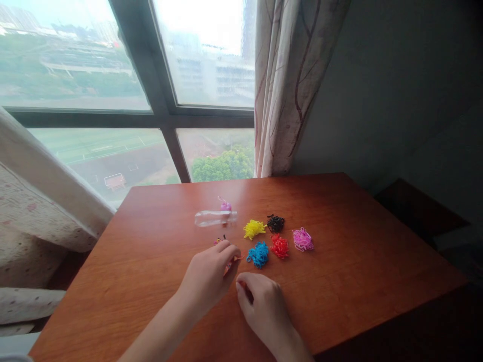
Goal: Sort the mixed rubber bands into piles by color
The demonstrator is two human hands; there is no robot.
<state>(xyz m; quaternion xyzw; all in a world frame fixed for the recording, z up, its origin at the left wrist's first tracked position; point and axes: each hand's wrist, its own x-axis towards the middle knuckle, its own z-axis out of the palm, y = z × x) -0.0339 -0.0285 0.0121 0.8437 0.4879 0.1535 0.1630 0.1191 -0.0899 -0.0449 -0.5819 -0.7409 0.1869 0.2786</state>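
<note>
My left hand [211, 269] is over the middle of the table, fingers bent together. A bit of a small orange-red loop [239, 258] sticks out at its fingertips. Partly hidden behind that hand lies a small mixed-colour heap [219, 241]. Just right of it, lower down, my right hand [264, 304] is closed in a pinch; what it holds, if anything, cannot be made out. Beyond both hands are piles of small loops: blue [258, 255], red [279, 247], yellow [254, 229], black [275, 223] and pink [303, 240]. The blue pile is nearest to my fingers.
A clear plastic bottle [211, 217] lies on its side toward the back of the wooden table [358, 251]. Behind it sits a purple round object [225, 206] with a loop. A window [215, 151] and curtains [281, 90] border the far edge.
</note>
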